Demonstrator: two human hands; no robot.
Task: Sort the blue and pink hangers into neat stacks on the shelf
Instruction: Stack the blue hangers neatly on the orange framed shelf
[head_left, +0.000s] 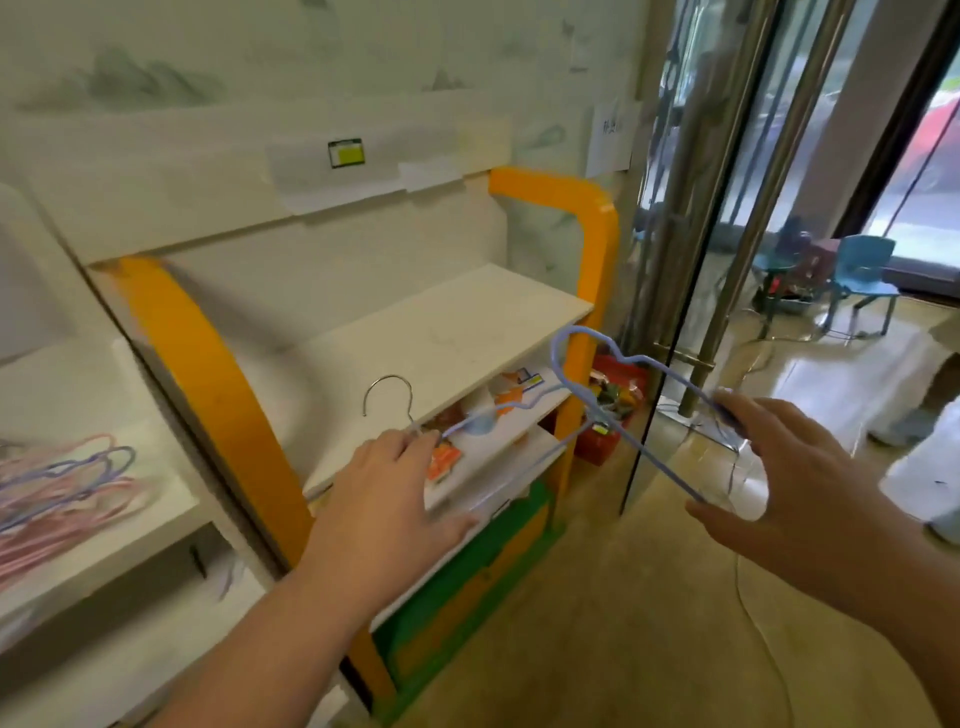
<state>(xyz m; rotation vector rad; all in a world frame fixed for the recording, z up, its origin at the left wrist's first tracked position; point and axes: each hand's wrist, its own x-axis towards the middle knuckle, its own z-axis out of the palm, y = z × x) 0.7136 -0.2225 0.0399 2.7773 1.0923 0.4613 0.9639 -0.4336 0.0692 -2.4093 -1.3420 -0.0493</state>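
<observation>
I hold one blue wire hanger (576, 384) in the air in front of the orange-framed shelf unit. My left hand (395, 488) pinches it near the base of its silver hook (387, 395). My right hand (800, 467) holds the hanger's far end between thumb and fingers. The white top shelf (457, 332) lies bare just behind the hanger. At the far left, a mixed pile of blue and pink hangers (62, 493) lies tangled on a lower white ledge (156, 519).
The orange frame (597, 249) borders the shelf on both sides. Lower shelves hold packets and papers (447, 462). A red basket (613, 410) sits behind the unit. A glass door with steel posts (727, 260) stands to the right, with blue chairs (862, 275) beyond.
</observation>
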